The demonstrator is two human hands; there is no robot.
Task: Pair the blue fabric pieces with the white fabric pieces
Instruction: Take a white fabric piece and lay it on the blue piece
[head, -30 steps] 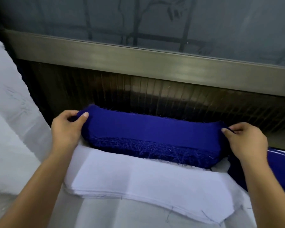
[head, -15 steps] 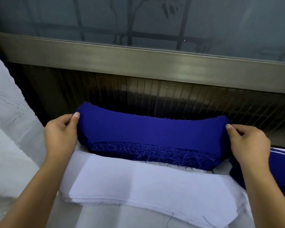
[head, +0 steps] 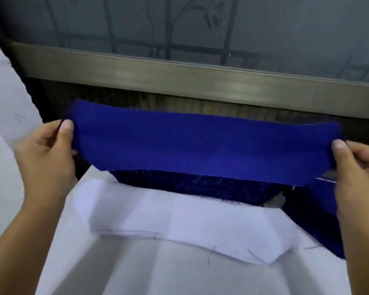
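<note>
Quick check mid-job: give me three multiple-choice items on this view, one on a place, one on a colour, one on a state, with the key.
1. Where does the white stack lie, against the blue stack?
A) nearer the person
B) on top of it
C) farther from the person

2. What colour is the held piece?
A) white
B) blue
C) red

3. How is the held piece?
A) flat on a stack
B) crumpled in one hand
C) stretched between the left hand and the right hand

Key:
1. A, the white stack fills the near side, below the blue stack.
2. B, it matches the blue stack under it.
3. C, each hand pinches one end, above the stacks.
</note>
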